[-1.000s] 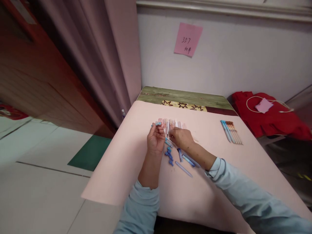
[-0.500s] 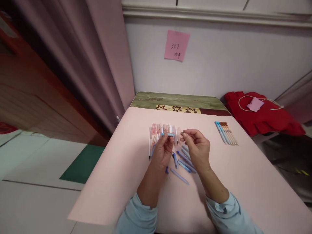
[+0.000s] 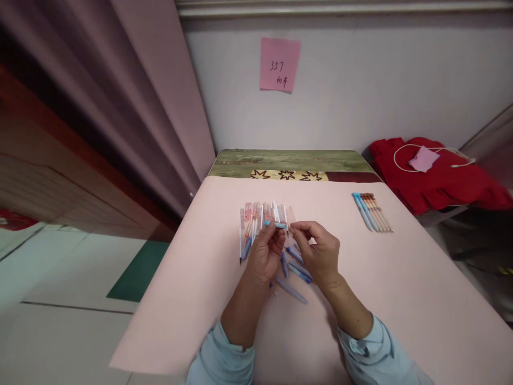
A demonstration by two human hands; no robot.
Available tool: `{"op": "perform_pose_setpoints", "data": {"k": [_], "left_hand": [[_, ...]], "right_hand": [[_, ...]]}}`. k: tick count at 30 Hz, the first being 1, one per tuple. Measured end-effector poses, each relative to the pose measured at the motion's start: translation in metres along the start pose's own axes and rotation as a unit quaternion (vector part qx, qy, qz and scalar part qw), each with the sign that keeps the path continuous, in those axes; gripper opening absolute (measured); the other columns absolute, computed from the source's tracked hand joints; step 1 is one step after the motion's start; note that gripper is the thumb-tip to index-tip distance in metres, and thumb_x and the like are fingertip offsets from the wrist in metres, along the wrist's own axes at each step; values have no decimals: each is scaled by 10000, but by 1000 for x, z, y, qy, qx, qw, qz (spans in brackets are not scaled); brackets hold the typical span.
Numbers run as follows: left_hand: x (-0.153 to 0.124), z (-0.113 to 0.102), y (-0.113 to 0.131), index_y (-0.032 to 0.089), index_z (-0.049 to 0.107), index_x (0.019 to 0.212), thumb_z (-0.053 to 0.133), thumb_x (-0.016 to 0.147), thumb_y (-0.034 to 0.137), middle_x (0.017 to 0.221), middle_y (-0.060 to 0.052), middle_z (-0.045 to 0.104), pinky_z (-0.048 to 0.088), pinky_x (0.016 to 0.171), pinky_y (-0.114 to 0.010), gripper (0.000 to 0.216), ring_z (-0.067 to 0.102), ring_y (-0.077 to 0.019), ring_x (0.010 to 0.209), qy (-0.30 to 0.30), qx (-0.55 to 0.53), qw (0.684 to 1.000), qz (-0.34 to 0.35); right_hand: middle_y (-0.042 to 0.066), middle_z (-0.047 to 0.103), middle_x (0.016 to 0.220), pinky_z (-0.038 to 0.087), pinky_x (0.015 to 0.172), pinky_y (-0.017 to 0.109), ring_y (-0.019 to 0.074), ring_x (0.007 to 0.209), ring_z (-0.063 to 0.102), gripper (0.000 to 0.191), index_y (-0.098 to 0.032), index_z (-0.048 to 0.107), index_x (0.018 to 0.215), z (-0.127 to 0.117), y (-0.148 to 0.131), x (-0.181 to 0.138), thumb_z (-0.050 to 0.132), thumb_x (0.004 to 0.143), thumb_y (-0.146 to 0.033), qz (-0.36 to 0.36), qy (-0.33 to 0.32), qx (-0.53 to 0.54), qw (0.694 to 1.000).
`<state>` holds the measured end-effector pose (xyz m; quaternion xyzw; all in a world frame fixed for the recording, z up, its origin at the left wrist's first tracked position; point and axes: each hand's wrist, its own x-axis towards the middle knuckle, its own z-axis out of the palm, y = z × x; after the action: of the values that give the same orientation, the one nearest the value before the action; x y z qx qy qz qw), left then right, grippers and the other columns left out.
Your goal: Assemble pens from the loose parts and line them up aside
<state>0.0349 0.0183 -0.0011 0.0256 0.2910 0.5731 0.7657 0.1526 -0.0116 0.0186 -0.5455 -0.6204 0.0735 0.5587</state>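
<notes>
My left hand (image 3: 265, 255) is closed on a short light-blue pen part (image 3: 276, 225), pinched sideways between thumb and fingers. Just to the right of that part's end, my right hand (image 3: 320, 251) has its thumb and forefinger pressed together. Whatever it may hold is too small to make out. Beyond the hands lie several pinkish pen barrels (image 3: 248, 210) and white pen refills (image 3: 240, 244), some partly hidden. Nearer to me, below the fingers, several blue pen parts (image 3: 300, 272) are scattered, with a pale blue-violet barrel (image 3: 292, 291) closest.
A neat row of pens (image 3: 374, 214), blue and brown-topped, lies at the right on the pale pink table cover (image 3: 192, 299). Past the table's right edge is a red cloth (image 3: 452, 187) with a white cable and pink notes. A curtain (image 3: 160, 80) hangs at the left; a wall stands behind.
My right hand has come left, so its fingertips are now close to the end of the blue pen part. My left hand keeps its hold. The view has shifted slightly.
</notes>
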Motion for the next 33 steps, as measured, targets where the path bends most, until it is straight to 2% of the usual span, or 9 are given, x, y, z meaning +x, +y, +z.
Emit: {"op": "perform_pose_setpoints", "data": {"k": [7, 11, 15, 18, 20, 23, 27, 30, 33], "left_hand": [[-1, 0, -3, 99, 663, 760, 698, 787, 113, 674, -23, 688, 534, 504, -128, 46, 647, -78, 560, -13, 13, 1000, -1], [-1, -1, -6, 92, 666, 757, 661, 821, 114, 656, -29, 687, 517, 479, -123, 68, 634, -71, 534, -22, 4, 1000, -12], [-1, -2, -6, 87, 664, 739, 620, 861, 141, 641, -47, 688, 497, 448, -123, 141, 623, -75, 509, -22, -8, 999, -37], [0, -1, -4, 87, 663, 734, 582, 894, 164, 637, -54, 688, 489, 444, -120, 194, 611, -69, 492, -18, -23, 998, -54], [0, -2, -4, 85, 665, 743, 555, 911, 172, 646, -59, 691, 480, 436, -118, 219, 606, -67, 489, -20, -33, 997, -62], [0, -2, -4, 89, 660, 739, 555, 910, 176, 653, -57, 690, 482, 442, -126, 218, 604, -70, 488, -20, -44, 996, -69], [-1, 0, -5, 106, 631, 692, 576, 892, 158, 606, -31, 660, 498, 482, -138, 214, 615, -78, 506, 13, -69, 996, -63], [-1, 1, -4, 108, 604, 659, 590, 878, 147, 567, -14, 625, 458, 445, -121, 224, 580, -61, 471, 38, -74, 994, -64], [1, -1, -3, 91, 612, 684, 616, 864, 173, 559, -3, 596, 362, 366, -92, 198, 507, -30, 424, 12, -72, 993, -87]], "right_hand": [[20, 717, 808, 527, 648, 240, 129, 720, 658, 107, -215, 721, 873, -1, -1, 1, 617, 887, -240, -24, -27, 12, 999], [21, 705, 801, 522, 622, 250, 127, 659, 631, 80, -215, 732, 865, -1, 0, 1, 677, 837, -266, 39, -34, 56, 997], [13, 699, 785, 534, 654, 262, 121, 634, 626, 231, -199, 717, 978, 2, 3, -1, 747, 774, -303, 123, -38, 115, 985], [4, 689, 751, 532, 652, 258, 122, 634, 629, 248, -196, 716, 973, 3, 3, -2, 763, 761, -315, 132, -43, 121, 983], [4, 684, 748, 517, 618, 248, 114, 609, 610, 198, -201, 718, 946, 2, 1, -2, 746, 783, -311, 97, -32, 98, 990], [23, 707, 788, 498, 614, 247, 119, 640, 619, 96, -213, 719, 925, -1, -2, -3, 678, 850, -259, -17, -13, 37, 999], [17, 736, 787, 460, 639, 250, 124, 684, 652, 105, -222, 724, 951, -1, -3, -6, 678, 857, -222, -180, -13, -67, 981], [8, 730, 757, 421, 624, 252, 115, 648, 635, 120, -228, 729, 975, 1, 0, -8, 668, 873, -246, -202, -22, -135, 970], [5, 712, 707, 402, 615, 250, 109, 612, 610, 124, -214, 727, 977, 1, 0, -7, 636, 896, -239, -186, -17, -159, 970]]}}
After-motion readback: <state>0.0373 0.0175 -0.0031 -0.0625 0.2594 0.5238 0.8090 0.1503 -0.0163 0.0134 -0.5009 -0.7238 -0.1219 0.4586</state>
